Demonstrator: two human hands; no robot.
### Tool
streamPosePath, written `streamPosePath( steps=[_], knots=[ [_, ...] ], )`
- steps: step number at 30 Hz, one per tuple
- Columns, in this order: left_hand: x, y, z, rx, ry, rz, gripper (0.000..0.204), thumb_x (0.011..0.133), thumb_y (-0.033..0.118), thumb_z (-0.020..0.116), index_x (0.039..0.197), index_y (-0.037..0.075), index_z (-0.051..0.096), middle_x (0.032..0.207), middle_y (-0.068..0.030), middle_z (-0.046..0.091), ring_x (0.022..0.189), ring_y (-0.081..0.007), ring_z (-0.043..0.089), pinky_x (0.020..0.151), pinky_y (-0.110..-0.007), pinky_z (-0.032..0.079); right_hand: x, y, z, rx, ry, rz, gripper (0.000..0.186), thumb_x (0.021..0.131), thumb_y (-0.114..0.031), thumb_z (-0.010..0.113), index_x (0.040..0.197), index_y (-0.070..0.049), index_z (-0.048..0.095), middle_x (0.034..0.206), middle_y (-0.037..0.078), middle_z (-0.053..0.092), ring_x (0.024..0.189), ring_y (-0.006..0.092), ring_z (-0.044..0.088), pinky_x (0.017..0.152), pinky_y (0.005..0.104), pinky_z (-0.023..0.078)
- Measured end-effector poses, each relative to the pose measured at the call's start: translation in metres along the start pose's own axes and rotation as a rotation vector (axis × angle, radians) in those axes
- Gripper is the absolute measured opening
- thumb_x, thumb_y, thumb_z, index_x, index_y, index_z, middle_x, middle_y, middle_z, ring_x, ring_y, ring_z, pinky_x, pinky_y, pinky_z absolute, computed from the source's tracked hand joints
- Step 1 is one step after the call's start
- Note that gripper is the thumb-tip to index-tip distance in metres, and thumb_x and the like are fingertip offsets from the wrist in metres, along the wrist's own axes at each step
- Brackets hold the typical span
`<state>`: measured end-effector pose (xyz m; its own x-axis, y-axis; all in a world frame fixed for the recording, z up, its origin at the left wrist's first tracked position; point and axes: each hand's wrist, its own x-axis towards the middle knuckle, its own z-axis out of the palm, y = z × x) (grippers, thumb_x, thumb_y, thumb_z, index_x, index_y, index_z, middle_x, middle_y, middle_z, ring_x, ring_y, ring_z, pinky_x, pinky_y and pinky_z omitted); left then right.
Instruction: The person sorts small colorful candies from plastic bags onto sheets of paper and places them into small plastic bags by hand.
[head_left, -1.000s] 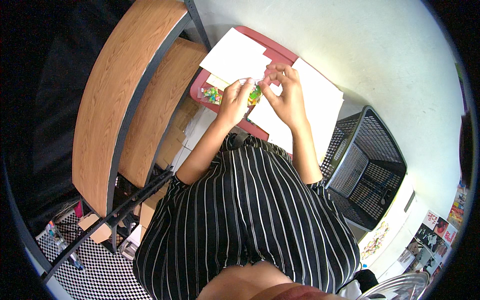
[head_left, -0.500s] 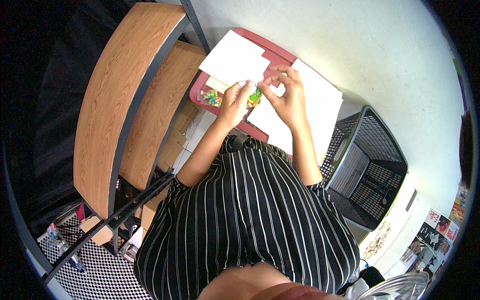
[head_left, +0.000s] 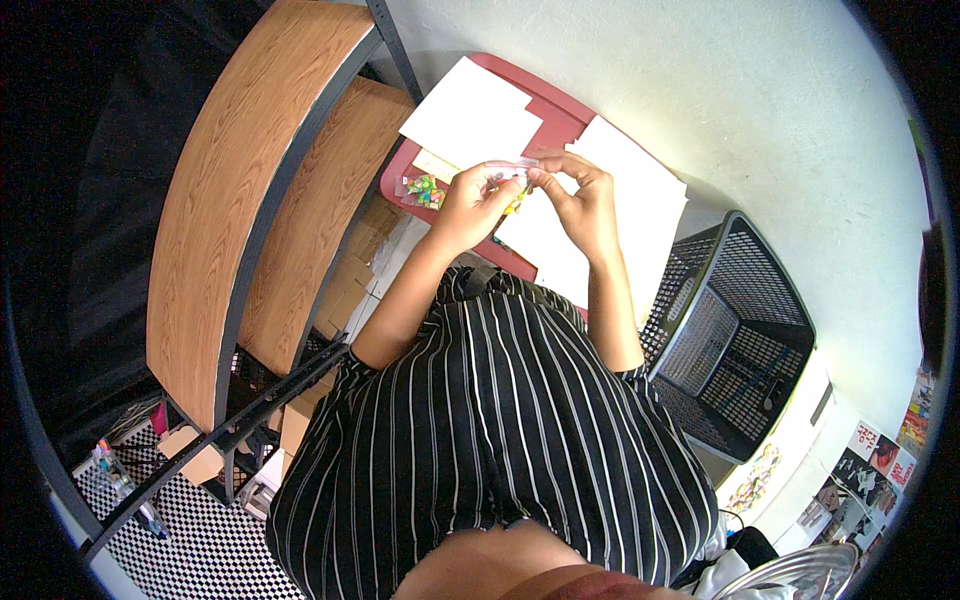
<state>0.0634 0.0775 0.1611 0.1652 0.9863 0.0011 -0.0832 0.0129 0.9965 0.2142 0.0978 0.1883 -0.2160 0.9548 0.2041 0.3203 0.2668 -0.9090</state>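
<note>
Both my hands are raised over a red table (head_left: 553, 112) and meet at a small clear plastic bag (head_left: 523, 163) with yellow and other bright pieces inside. My left hand (head_left: 472, 208) is closed on the bag's left side, thumb toward its top. My right hand (head_left: 583, 207) pinches the upper right edge between thumb and fingers. The fingers hide part of the bag. Just left of my left hand lies another clear bag (head_left: 424, 191) of small multicoloured pieces. White paper sheets (head_left: 468, 112) lie beyond my left hand, and more white sheets (head_left: 632, 215) lie under and beside my right.
A dark plastic basket (head_left: 735, 335) stands to the right, close to my right forearm. Wood-topped shelves (head_left: 262, 180) on a black metal frame rise on the left. A white wall (head_left: 680, 80) borders the table's far side. Cardboard boxes sit low on the left above a checkered floor (head_left: 200, 550).
My right fingers have shifted slightly and closed in on the bag's top edge. The bag's upper strip now shows stretched between both hands, and its coloured contents are more covered by my fingers.
</note>
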Motion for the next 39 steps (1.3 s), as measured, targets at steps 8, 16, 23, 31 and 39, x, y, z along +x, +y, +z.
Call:
streamPosePath(
  steps=[8, 16, 23, 31, 39],
  knots=[
    [-0.003, 0.0, 0.003, -0.108, 0.039, -0.021, 0.022, 0.085, 0.01, 0.051, 0.101, -0.005, 0.054, 0.082, -0.0069, 0.06, 0.07, -0.0076, 0.055, 0.06, -0.02, 0.045, -0.001, 0.007, -0.004, 0.145, -0.07, 0.122, 0.015, 0.077, -0.009, 0.059, 0.087, 0.001, 0.063, 0.086, 0.014, 0.064, 0.087, 0.0203, 0.059, 0.079, 0.0319, 0.043],
    [0.003, -0.009, 0.002, -0.132, 0.063, 0.018, 0.016, 0.084, 0.01, 0.052, 0.095, -0.002, 0.056, 0.08, -0.0056, 0.06, 0.07, -0.007, 0.055, 0.06, -0.021, 0.046, -0.003, 0.01, 0.002, -0.009, 0.016, -0.042, 0.012, 0.074, -0.009, 0.063, 0.08, 0.001, 0.062, 0.087, 0.015, 0.063, 0.087, 0.0214, 0.059, 0.08, 0.0318, 0.043],
    [0.003, -0.015, -0.003, 0.035, 0.061, 0.07, 0.01, 0.085, 0.005, 0.049, 0.092, -0.002, 0.052, 0.085, -0.0065, 0.057, 0.073, -0.0093, 0.056, 0.064, -0.023, 0.049, -0.006, 0.011, 0.007, 0.055, 0.017, 0.089, 0.015, 0.076, -0.011, 0.06, 0.083, 0.003, 0.062, 0.078, 0.013, 0.063, 0.074, 0.0187, 0.058, 0.073, 0.0301, 0.044],
    [-0.001, -0.018, -0.005, -0.092, 0.095, -0.137, 0.013, 0.085, 0.006, 0.048, 0.094, -0.002, 0.053, 0.084, -0.0046, 0.058, 0.075, -0.0079, 0.055, 0.066, -0.021, 0.045, -0.004, 0.03, 0.012, 0.16, -0.031, 0.199, 0.017, 0.079, -0.014, 0.058, 0.082, 0.002, 0.062, 0.078, 0.011, 0.062, 0.076, 0.0162, 0.056, 0.072, 0.0288, 0.043],
    [-0.013, -0.046, -0.019, 0.061, 0.033, -0.124, 0.017, 0.084, 0.013, 0.055, 0.093, -0.001, 0.057, 0.086, -0.0034, 0.059, 0.078, -0.0088, 0.056, 0.068, -0.021, 0.045, -0.01, 0.058, 0.028, -0.008, -0.123, -0.014, 0.01, 0.072, -0.012, 0.064, 0.072, -0.002, 0.062, 0.073, 0.011, 0.062, 0.07, 0.0199, 0.058, 0.076, 0.0316, 0.041]
  ],
)
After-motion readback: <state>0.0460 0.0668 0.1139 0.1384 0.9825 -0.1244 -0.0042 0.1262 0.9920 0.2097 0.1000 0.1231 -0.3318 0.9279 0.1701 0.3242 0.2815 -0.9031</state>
